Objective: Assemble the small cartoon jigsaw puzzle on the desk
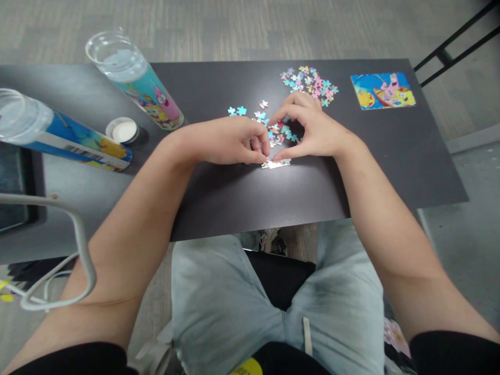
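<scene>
Left hand (234, 139), curled, touches joined puzzle pieces (278, 164), grip unclear; right hand (315, 125) arches half open, thumb at their edge

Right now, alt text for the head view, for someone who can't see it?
A person's left hand and right hand meet at a puzzle strip on a dark table. Loose pieces lie beyond it, with a picture card to the right and two tubes to the left.

On your left, a teal printed cylinder (156, 99) and a blue printed cylinder (84, 140) stand on the table (390, 156), a small white-topped round object (124, 130) between them. A white cable (84, 250) loops nearer you; black rails (444, 56) show far right.
</scene>
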A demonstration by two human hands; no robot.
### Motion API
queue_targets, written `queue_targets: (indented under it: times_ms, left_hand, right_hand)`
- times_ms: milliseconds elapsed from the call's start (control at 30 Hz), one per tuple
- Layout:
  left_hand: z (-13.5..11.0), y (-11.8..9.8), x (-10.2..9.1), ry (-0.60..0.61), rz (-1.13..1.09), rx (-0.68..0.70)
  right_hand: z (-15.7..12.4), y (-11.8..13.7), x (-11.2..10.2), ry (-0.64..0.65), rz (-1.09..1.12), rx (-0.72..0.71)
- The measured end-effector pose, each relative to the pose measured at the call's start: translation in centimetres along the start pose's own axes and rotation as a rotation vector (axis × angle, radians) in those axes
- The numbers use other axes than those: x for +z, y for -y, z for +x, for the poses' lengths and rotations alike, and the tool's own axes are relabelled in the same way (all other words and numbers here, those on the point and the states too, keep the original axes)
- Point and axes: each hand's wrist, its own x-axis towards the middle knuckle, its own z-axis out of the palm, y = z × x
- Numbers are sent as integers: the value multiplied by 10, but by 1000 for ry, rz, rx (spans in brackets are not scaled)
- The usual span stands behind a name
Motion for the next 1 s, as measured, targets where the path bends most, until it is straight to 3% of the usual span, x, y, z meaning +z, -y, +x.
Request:
queue_targets:
  times_ms: [267, 1000]
  left_hand:
    - [-1, -3, 0, 48, 17, 31]
    - [1, -9, 4, -6, 83, 14]
  right_hand:
    - [0, -2, -5, 65, -10, -1]
    - [-4, 7, -6, 101, -117, 61]
